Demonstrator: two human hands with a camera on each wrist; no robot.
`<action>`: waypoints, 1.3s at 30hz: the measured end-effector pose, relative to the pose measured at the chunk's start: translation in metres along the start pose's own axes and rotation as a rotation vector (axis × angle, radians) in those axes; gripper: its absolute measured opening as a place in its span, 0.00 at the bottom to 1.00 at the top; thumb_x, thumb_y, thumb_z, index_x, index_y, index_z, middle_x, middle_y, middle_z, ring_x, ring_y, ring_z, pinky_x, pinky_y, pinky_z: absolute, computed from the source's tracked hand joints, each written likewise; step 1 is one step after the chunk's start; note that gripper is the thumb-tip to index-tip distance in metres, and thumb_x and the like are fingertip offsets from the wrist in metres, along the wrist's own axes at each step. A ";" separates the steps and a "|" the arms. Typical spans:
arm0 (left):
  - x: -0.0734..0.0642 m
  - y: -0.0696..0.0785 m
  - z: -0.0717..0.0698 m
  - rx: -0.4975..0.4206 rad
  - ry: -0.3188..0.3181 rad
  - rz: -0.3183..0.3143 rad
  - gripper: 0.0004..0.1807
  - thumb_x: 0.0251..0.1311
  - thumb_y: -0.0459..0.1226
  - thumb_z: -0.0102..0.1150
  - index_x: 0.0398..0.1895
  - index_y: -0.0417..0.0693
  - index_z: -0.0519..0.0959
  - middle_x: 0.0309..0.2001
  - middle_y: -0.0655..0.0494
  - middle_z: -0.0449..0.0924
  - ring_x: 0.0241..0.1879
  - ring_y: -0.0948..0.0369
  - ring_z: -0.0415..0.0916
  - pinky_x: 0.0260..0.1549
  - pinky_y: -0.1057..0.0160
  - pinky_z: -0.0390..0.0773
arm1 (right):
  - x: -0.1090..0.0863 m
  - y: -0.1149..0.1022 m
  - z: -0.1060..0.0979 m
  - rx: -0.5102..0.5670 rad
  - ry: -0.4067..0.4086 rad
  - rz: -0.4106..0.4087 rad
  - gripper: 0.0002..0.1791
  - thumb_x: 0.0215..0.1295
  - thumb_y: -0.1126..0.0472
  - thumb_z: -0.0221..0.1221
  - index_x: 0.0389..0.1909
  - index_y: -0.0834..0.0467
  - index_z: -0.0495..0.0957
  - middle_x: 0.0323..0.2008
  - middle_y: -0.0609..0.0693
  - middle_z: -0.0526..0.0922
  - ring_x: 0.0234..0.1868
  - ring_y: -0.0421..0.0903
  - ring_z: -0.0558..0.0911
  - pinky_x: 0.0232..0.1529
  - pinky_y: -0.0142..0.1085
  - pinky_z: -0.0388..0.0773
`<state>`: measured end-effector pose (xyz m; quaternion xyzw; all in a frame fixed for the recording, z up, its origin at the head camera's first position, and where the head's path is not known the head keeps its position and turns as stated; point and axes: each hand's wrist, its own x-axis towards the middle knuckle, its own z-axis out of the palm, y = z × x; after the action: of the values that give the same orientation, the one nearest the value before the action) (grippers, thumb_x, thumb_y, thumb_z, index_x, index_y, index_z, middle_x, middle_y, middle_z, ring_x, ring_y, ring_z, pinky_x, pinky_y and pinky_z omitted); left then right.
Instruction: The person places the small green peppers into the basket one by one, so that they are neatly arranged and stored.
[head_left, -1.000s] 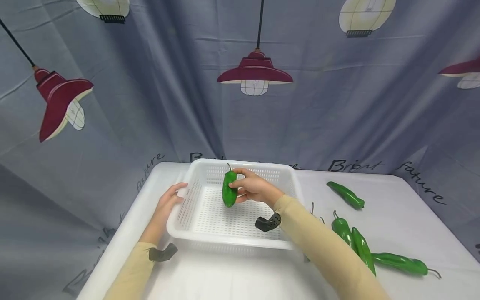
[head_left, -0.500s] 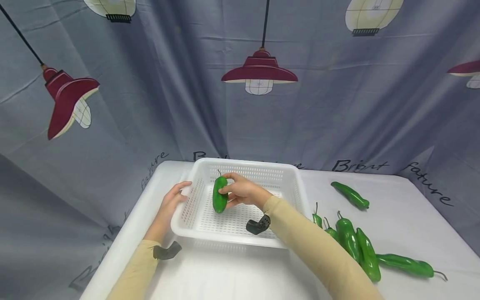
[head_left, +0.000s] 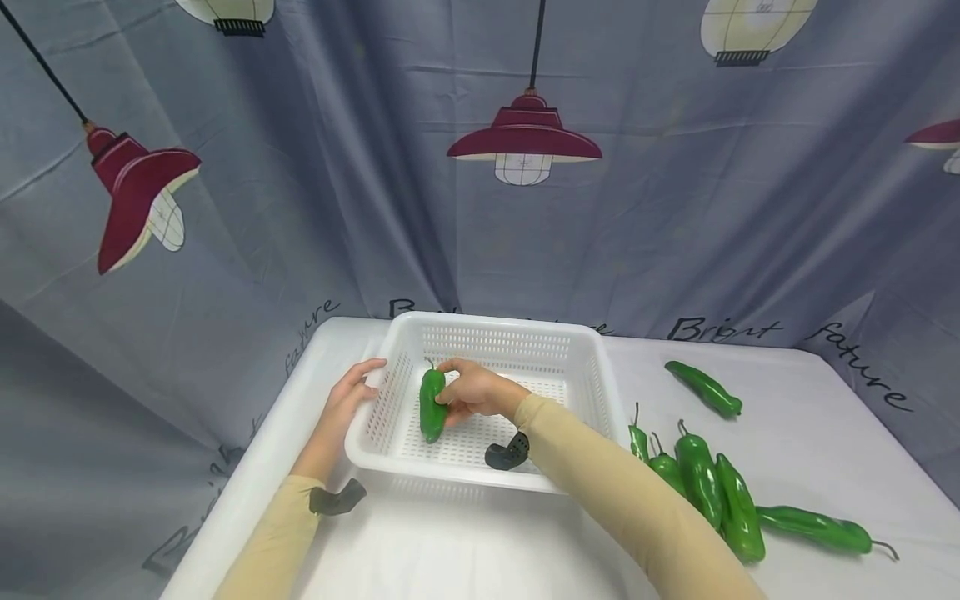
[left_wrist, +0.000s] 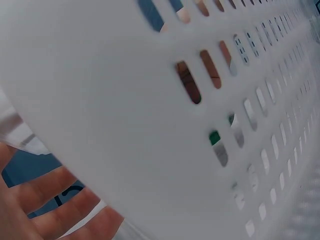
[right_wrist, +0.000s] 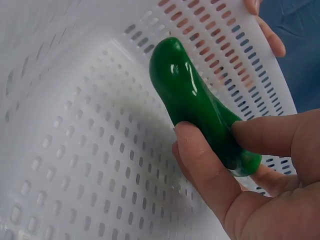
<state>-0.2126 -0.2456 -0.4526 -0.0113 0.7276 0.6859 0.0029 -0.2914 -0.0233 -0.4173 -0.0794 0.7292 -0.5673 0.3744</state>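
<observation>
Held pepper (head_left: 432, 406) sank; right sleeve (head_left: 637, 500) partly hides basket (head_left: 450, 473).

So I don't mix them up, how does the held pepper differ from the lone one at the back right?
The held pepper is in the right grip, inside the basket; the lone pepper lies on the table. The held pepper shows a thin stem; the lone pepper shows no long one. Both are green and glossy.
</observation>
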 end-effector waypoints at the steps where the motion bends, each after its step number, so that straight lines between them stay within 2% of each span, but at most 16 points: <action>1: 0.000 0.000 0.000 -0.001 0.004 -0.001 0.31 0.68 0.31 0.37 0.75 0.49 0.62 0.73 0.39 0.64 0.50 0.64 0.79 0.47 0.64 0.87 | 0.001 0.001 0.000 -0.004 -0.002 0.002 0.34 0.67 0.77 0.55 0.73 0.60 0.59 0.36 0.61 0.84 0.26 0.47 0.86 0.29 0.35 0.89; 7: -0.001 0.002 0.001 -0.016 0.002 0.012 0.31 0.68 0.30 0.37 0.75 0.47 0.62 0.71 0.37 0.65 0.48 0.66 0.79 0.45 0.66 0.86 | 0.005 0.003 0.001 0.002 0.008 0.010 0.37 0.66 0.78 0.54 0.75 0.60 0.57 0.39 0.62 0.82 0.26 0.47 0.85 0.28 0.33 0.88; 9: -0.001 0.002 0.001 -0.020 0.002 0.015 0.31 0.67 0.30 0.36 0.75 0.46 0.62 0.72 0.36 0.64 0.48 0.66 0.79 0.46 0.67 0.86 | 0.006 0.004 0.002 0.016 0.014 0.008 0.39 0.65 0.79 0.53 0.76 0.60 0.55 0.43 0.65 0.83 0.28 0.47 0.86 0.30 0.34 0.89; 15: 0.000 0.002 0.000 -0.028 -0.003 0.031 0.31 0.67 0.29 0.36 0.75 0.43 0.61 0.75 0.36 0.61 0.55 0.61 0.79 0.48 0.68 0.86 | 0.008 0.001 0.006 0.048 0.025 0.009 0.41 0.65 0.79 0.54 0.78 0.60 0.54 0.56 0.70 0.76 0.32 0.48 0.86 0.39 0.36 0.90; 19: 0.000 0.002 -0.001 -0.074 -0.021 0.049 0.31 0.66 0.28 0.37 0.74 0.40 0.60 0.73 0.33 0.62 0.52 0.62 0.81 0.47 0.67 0.87 | 0.006 0.001 0.007 0.038 0.010 0.010 0.40 0.65 0.78 0.55 0.77 0.61 0.55 0.57 0.70 0.78 0.35 0.50 0.88 0.42 0.38 0.90; 24: -0.002 0.002 -0.001 -0.076 -0.019 0.057 0.30 0.67 0.28 0.37 0.74 0.39 0.60 0.72 0.32 0.62 0.48 0.67 0.82 0.46 0.67 0.87 | 0.006 0.002 0.007 0.039 0.003 0.006 0.39 0.66 0.75 0.55 0.77 0.60 0.56 0.54 0.66 0.80 0.40 0.53 0.89 0.42 0.39 0.90; 28: -0.002 0.002 -0.001 -0.058 -0.017 0.050 0.31 0.67 0.28 0.36 0.75 0.39 0.60 0.74 0.33 0.61 0.49 0.69 0.80 0.47 0.69 0.86 | 0.003 0.001 0.004 0.036 0.010 -0.002 0.37 0.68 0.72 0.56 0.77 0.60 0.56 0.57 0.68 0.80 0.43 0.55 0.89 0.44 0.41 0.90; 32: -0.002 0.001 -0.001 -0.037 -0.015 0.033 0.31 0.67 0.28 0.36 0.75 0.41 0.60 0.73 0.33 0.62 0.48 0.70 0.80 0.47 0.69 0.86 | -0.003 -0.001 -0.002 0.054 0.019 -0.029 0.37 0.69 0.69 0.56 0.77 0.61 0.56 0.65 0.70 0.74 0.54 0.62 0.86 0.49 0.45 0.89; 36: -0.001 0.001 -0.002 -0.022 -0.013 0.039 0.31 0.67 0.28 0.37 0.75 0.42 0.61 0.72 0.31 0.64 0.47 0.68 0.81 0.47 0.68 0.86 | -0.013 -0.007 -0.013 0.087 0.032 -0.063 0.36 0.70 0.67 0.56 0.77 0.62 0.55 0.69 0.70 0.69 0.61 0.67 0.81 0.51 0.46 0.89; 39: -0.001 0.002 -0.002 -0.021 -0.016 0.043 0.31 0.67 0.29 0.37 0.75 0.42 0.61 0.72 0.32 0.64 0.49 0.67 0.81 0.47 0.67 0.87 | -0.024 -0.010 -0.025 0.087 0.042 -0.084 0.35 0.72 0.66 0.54 0.77 0.62 0.55 0.70 0.70 0.68 0.61 0.67 0.81 0.51 0.46 0.89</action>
<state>-0.2114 -0.2474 -0.4507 0.0099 0.7204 0.6935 -0.0060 -0.2937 0.0051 -0.3959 -0.0816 0.7077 -0.6150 0.3382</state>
